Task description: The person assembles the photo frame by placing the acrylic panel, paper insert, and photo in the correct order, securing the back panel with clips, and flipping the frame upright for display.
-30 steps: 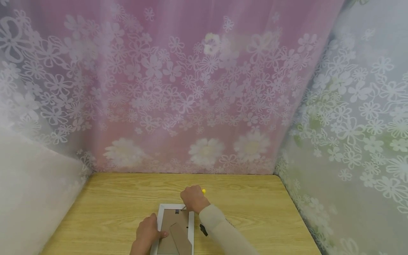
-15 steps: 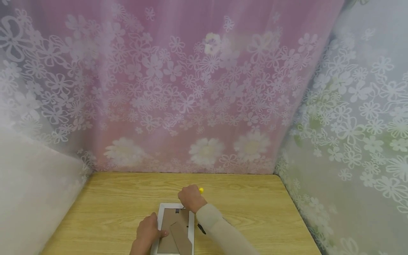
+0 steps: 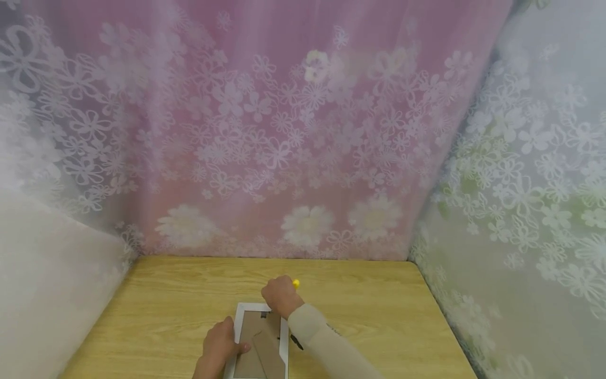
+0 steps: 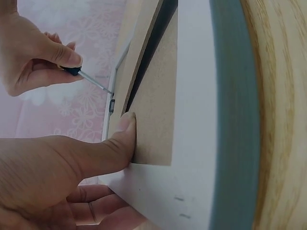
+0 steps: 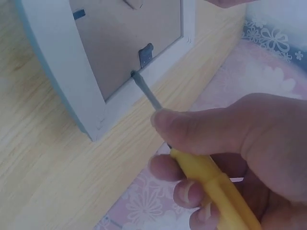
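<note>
Picture frame (image 3: 262,342) lies face down on the wooden bench (image 3: 165,305), near the front edge, brown backing board (image 3: 258,337) up. White border all round, and the fold-out stand (image 3: 267,358) lies flat on the board.

Left hand (image 3: 219,347) at the frame's left edge: thumb (image 4: 112,143) pressed flat on the backing board, other fingers curled under the edge, so its grip is closed on the frame (left wrist view shows this clearly).

Right hand (image 3: 280,296) at the far end of the frame, grip closed round a yellow-handled screwdriver (image 5: 211,184). Thumb and fingers wrap the handle; only the yellow butt shows past the knuckles in the head view. The shaft (image 5: 146,93) angles down to the frame, tip sitting at the seam between backing board and white border, just beside a small metal retaining tab (image 5: 145,54). Cannot tell whether the tip is under the board or just touching it.

Cream sleeve (image 3: 326,347) on the right forearm crosses the frame's right side. A small dark thing (image 3: 296,342) lies on the bench beside that arm, too small to identify.

Floral sheeting (image 3: 303,131) walls the bench on three sides.
</note>
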